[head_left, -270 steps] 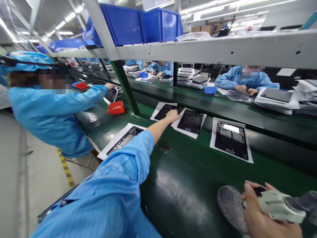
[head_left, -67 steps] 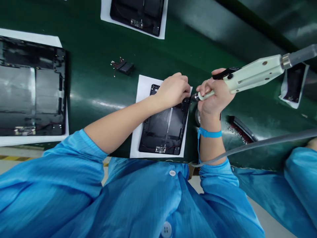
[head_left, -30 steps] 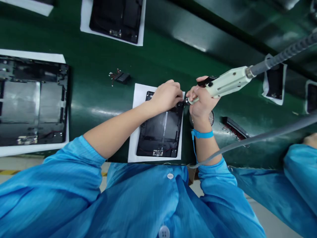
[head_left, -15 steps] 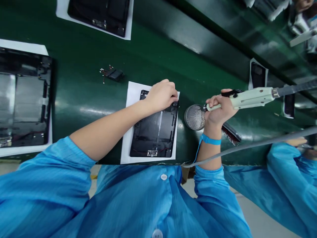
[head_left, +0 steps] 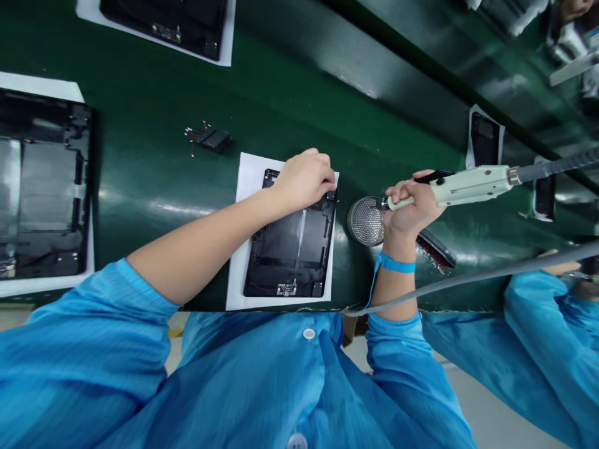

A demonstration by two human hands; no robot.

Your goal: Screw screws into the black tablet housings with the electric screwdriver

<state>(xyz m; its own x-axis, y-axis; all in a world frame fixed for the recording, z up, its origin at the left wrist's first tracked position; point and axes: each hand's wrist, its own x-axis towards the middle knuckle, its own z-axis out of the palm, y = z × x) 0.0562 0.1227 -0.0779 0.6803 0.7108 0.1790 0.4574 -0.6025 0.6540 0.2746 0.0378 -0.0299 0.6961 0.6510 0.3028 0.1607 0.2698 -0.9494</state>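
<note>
My left hand (head_left: 306, 178) rests over the upper edge of an opened black tablet housing (head_left: 285, 255), its fingers curled down near the top right corner. Whatever those fingertips hold, if anything, is hidden. White paper (head_left: 237, 274) lies under the housing. To the right, my right hand (head_left: 414, 209) is closed around a pale green electric screwdriver (head_left: 472, 186), whose front end points left over a round perforated metal bowl (head_left: 366, 221). A blue strap (head_left: 397, 264) circles my right wrist. Behind that wrist lies a dark bundle of parts (head_left: 437, 251) with reddish wires.
More opened tablets lie on paper: one at left (head_left: 51, 187), another at upper left (head_left: 163, 25). A small stack of black wired parts (head_left: 213, 138) sits on the green bench. A grey cable (head_left: 472, 277) crosses the right side. Another person's blue sleeve (head_left: 531, 299) shows at far right.
The tablets at left and upper left have shifted slightly left, the upper one also upward. My right hand and screwdriver moved a little left. My left hand stays almost in place.
</note>
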